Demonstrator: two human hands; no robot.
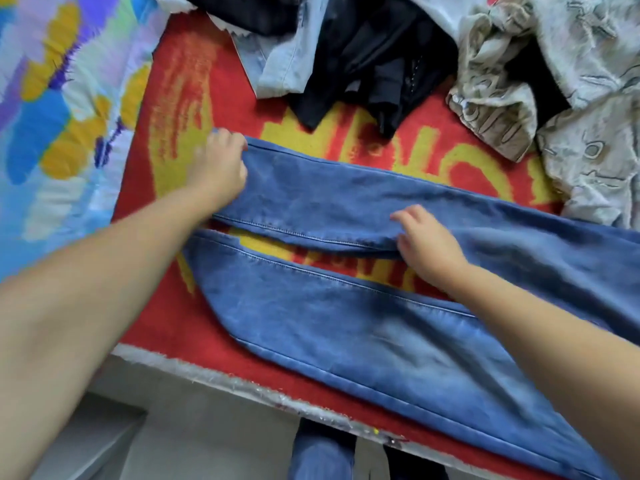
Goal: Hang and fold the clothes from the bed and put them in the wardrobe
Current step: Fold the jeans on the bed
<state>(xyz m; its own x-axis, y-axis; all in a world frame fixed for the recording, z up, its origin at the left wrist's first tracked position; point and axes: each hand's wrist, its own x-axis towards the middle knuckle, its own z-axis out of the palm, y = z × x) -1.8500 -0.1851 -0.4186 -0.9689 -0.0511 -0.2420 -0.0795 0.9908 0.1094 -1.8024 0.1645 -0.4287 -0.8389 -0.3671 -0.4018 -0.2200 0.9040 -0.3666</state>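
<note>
A pair of blue jeans [363, 334] lies spread across the red and yellow blanket [145, 188] on the bed, legs pointing left. My left hand [221, 161] grips the hem end of the far leg. My right hand [426, 240] pinches the inner seam of that same leg near its middle. The near leg lies flat along the bed's front edge.
A heap of clothes sits at the back: a light blue denim piece [287, 60], dark garments [374, 64] and a pale patterned fabric [585, 109]. A multicoloured sheet [52, 109] covers the bed at left. The floor and my legs show below the bed's edge.
</note>
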